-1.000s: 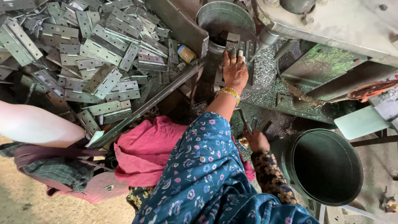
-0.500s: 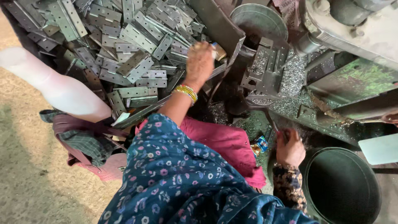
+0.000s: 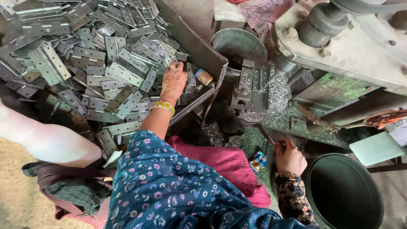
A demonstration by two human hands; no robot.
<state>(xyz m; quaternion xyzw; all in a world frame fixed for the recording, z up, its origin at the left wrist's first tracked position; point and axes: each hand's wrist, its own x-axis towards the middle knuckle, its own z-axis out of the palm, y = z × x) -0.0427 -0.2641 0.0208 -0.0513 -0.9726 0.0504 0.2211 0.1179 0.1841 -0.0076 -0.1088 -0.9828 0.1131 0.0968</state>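
Head view, left hand: the left hand point(image 3: 174, 81) lies palm down on the near edge of the pile of hinges point(image 3: 97, 63), fingers bent onto the grey metal plates; whether they have closed round one plate cannot be told.
Head view, wrist: yellow bangles point(image 3: 163, 107) ring the left wrist, just below the hand.
Head view, hinges: flat grey metal hinges, heaped loosely in a dark metal tray point(image 3: 199, 51) that fills the upper left; they overlap at every angle.
Head view, small bottle: a little brown bottle with a blue cap point(image 3: 204, 76) lies on its side just to the right of the left hand, near the tray's corner.
Head view, right hand: the right hand point(image 3: 290, 157) is lower right, well apart from the left, curled round a thin dark lever point(image 3: 268, 139) that comes off the machine.
Head view, machine: a grey press machine point(image 3: 339, 46) fills the upper right; its block-shaped die point(image 3: 252, 91) stands in the middle, strewn with bright metal shavings point(image 3: 277, 91).
Head view, buckets: a dark round bucket point(image 3: 343, 195) stands just right of the right hand; a grey metal bucket point(image 3: 237, 42) stands behind the die.
Head view, clothing: a blue floral sleeve point(image 3: 169, 191) covers the near arm, over a pink cloth point(image 3: 229, 163).
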